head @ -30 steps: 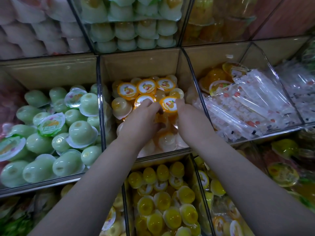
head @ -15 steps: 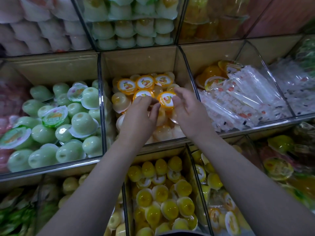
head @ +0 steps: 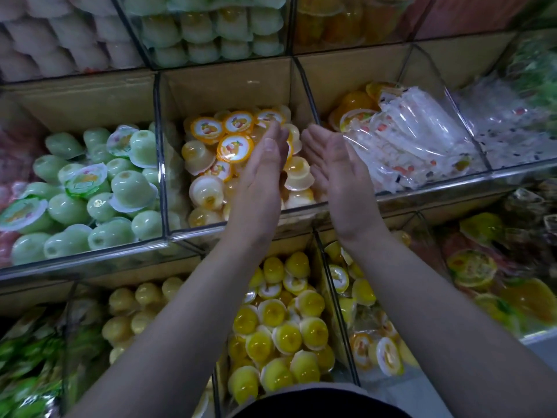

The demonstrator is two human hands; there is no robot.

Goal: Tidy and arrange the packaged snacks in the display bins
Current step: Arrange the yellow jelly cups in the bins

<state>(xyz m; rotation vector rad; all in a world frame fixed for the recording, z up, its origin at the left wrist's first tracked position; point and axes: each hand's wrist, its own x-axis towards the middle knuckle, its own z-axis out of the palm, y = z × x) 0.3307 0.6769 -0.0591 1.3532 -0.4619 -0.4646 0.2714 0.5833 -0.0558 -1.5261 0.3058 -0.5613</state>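
Orange-lidded jelly cups (head: 235, 147) fill the middle clear bin (head: 229, 230), some lid-up at the back, others upside down at the front. Over that bin my left hand (head: 262, 173) is held with straight fingers, palm turned right, holding nothing. My right hand (head: 334, 170) hovers opposite it with fingers straight, palm turned left, also empty. A few upturned cups (head: 297, 173) show in the gap between the two hands. I cannot tell whether either hand touches a cup.
Green jelly cups (head: 90, 194) fill the left bin. Clear-wrapped packets (head: 407, 146) lie in the right bin over orange cups. Yellow cups (head: 280, 333) fill the bin below. Pale cups (head: 211, 28) are stacked in upper bins. Green packets (head: 27, 372) sit bottom left.
Both hands have let go of the cups, lifted out of the pile and opened flat, palms facing each other. The camera view has shifted slightly downward.
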